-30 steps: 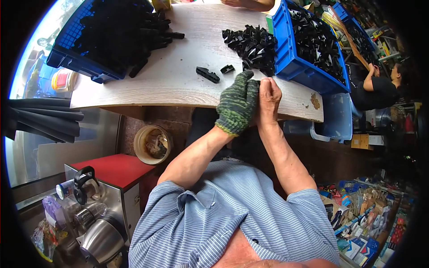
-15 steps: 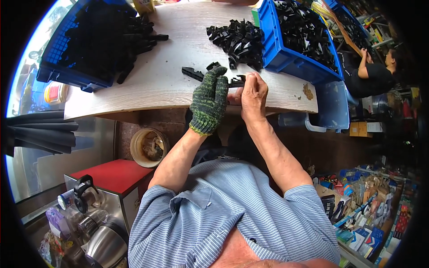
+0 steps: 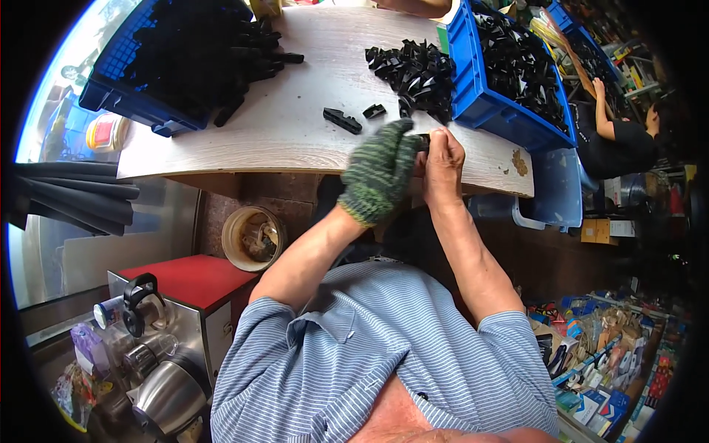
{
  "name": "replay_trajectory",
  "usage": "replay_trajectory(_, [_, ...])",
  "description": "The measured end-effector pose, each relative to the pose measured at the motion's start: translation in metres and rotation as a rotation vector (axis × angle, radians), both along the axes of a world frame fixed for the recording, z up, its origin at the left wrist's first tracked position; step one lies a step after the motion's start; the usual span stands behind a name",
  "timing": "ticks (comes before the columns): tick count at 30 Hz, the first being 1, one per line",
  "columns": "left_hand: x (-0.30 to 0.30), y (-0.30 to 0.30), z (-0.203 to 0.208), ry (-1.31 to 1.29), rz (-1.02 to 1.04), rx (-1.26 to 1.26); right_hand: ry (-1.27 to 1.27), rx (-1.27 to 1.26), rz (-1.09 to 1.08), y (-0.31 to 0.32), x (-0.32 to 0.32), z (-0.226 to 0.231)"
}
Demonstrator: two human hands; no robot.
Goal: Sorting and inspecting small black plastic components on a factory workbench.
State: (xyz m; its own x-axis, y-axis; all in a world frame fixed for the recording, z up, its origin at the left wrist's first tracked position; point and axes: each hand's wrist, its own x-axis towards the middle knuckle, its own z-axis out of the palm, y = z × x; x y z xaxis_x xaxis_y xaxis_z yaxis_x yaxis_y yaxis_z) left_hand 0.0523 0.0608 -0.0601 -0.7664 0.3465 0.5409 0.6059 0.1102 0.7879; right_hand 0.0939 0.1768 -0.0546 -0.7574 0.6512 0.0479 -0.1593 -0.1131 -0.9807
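Right between both hands, small black plastic part [image 3: 424, 142], gloved left hand [image 3: 378, 171] and bare right hand [image 3: 443, 164] gripping it

Small black part [image 3: 423, 140] mostly hidden between gloved left hand [image 3: 378, 171] and bare right hand [image 3: 443, 164]; shape impossible to tell. Left blue crate [image 3: 125, 103] cut off by the dark rim. Contents of the round bucket [image 3: 253, 238] too murky to identify.
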Motion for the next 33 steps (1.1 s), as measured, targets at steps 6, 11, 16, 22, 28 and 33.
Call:
replay_trajectory(6, [-0.078,-0.056,0.015,0.427,0.330,-0.457,-0.147,-0.309,-0.168,0.054,0.017,0.013])
replay_trajectory(11, [-0.083,-0.068,0.018,0.320,0.166,-0.752,-0.087,-0.312,-0.569,0.159,0.052,0.022])
replay_trajectory(16, [-0.065,-0.075,0.018,0.383,0.129,-0.675,-0.113,-0.276,-0.959,0.207,0.080,0.027])
replay_trajectory(22, [-0.067,-0.075,0.007,0.430,0.179,-0.650,-0.188,-0.138,-0.376,0.138,0.062,0.016])
replay_trajectory(28, [-0.071,-0.055,0.011,0.454,0.201,-0.618,-0.335,0.116,-0.029,0.089,0.021,0.012])
replay_trajectory(33, [-0.069,-0.058,0.007,0.392,0.259,-0.559,-0.524,0.512,-0.013,0.077,-0.004,0.010])
